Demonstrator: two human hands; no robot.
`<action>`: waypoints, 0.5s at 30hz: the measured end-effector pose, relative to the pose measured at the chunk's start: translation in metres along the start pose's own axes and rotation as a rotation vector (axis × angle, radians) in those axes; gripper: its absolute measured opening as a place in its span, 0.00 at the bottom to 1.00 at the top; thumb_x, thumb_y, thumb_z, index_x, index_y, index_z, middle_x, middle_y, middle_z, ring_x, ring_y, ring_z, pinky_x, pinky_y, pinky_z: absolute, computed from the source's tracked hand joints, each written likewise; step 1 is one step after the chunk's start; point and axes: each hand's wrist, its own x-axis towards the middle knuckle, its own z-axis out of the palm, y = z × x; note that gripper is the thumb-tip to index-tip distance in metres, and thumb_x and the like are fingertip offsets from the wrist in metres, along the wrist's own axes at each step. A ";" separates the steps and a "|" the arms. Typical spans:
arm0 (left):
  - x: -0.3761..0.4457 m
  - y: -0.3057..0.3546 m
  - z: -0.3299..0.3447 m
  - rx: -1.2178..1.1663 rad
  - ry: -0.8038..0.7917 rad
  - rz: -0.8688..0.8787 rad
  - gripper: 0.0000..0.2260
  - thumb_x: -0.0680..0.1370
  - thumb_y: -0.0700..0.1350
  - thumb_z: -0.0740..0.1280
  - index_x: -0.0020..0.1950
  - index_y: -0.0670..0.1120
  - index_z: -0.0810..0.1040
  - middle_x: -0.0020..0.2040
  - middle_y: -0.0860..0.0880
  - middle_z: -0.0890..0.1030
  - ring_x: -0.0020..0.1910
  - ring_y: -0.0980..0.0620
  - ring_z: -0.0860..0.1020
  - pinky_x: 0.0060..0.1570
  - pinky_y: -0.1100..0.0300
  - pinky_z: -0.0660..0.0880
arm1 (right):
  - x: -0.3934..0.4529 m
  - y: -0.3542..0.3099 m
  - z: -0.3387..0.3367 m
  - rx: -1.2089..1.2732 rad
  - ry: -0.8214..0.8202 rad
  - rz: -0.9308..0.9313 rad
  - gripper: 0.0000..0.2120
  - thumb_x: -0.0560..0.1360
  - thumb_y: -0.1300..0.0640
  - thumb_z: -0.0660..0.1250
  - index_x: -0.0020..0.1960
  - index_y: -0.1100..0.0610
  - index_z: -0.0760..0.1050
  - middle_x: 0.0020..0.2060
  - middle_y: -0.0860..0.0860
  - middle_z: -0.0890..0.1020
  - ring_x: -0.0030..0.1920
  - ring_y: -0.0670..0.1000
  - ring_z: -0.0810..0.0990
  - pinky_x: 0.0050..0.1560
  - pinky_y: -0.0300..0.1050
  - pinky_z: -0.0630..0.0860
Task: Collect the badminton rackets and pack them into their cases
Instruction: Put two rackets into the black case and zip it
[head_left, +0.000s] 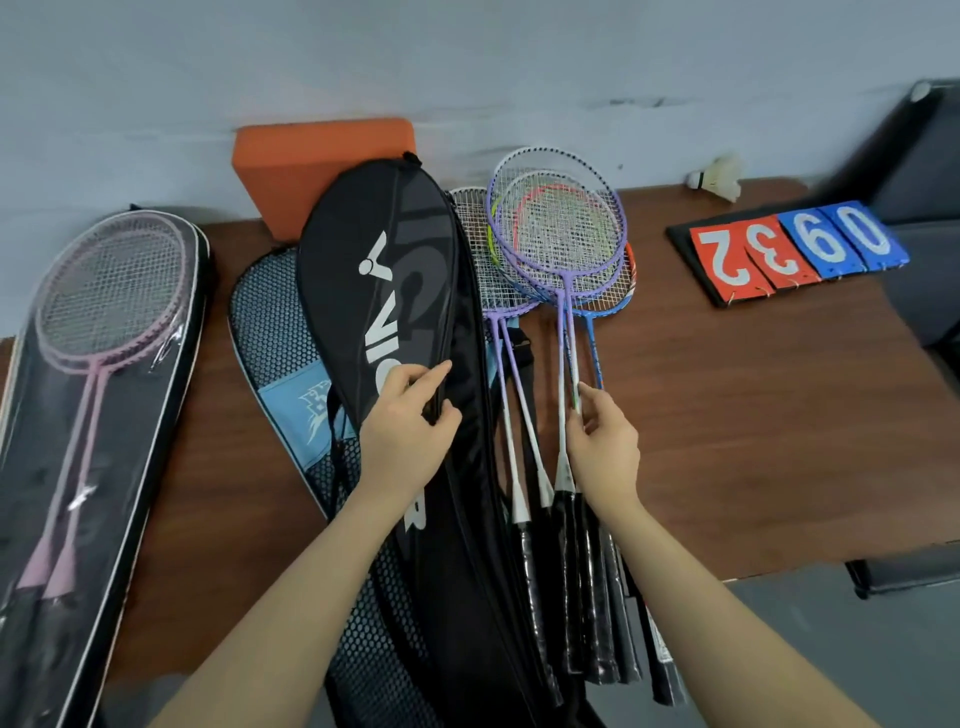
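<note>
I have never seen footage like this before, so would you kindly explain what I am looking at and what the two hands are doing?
There is no machine: a person wears a camera on the head, looking down at their own bare hands. On the brown table lie loose rackets, a black case over a mesh case, and a clear-fronted case already holding pink rackets. Further back are an orange block, a shuttlecock and number cards. The left hand grips the black case's edge; the right hand pinches a racket shaft.
</note>
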 end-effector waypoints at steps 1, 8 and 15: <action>0.001 0.000 0.001 -0.005 -0.003 0.002 0.19 0.72 0.40 0.69 0.63 0.48 0.76 0.48 0.59 0.70 0.36 0.64 0.72 0.35 0.75 0.64 | 0.000 0.001 0.000 -0.006 -0.017 0.009 0.16 0.76 0.59 0.61 0.64 0.53 0.73 0.42 0.47 0.77 0.41 0.50 0.75 0.46 0.49 0.72; 0.003 -0.005 0.003 -0.029 0.005 0.026 0.19 0.72 0.39 0.69 0.62 0.48 0.77 0.47 0.58 0.70 0.36 0.65 0.71 0.36 0.77 0.66 | -0.007 0.011 0.000 -0.057 -0.030 0.004 0.15 0.76 0.57 0.63 0.62 0.54 0.72 0.49 0.49 0.75 0.44 0.50 0.75 0.47 0.48 0.72; 0.008 -0.016 -0.002 0.012 -0.024 0.110 0.19 0.71 0.40 0.70 0.61 0.47 0.77 0.48 0.55 0.73 0.34 0.56 0.72 0.38 0.61 0.75 | 0.033 -0.002 0.007 -0.176 -0.102 -0.086 0.23 0.75 0.49 0.66 0.68 0.55 0.67 0.60 0.52 0.75 0.57 0.54 0.75 0.58 0.56 0.71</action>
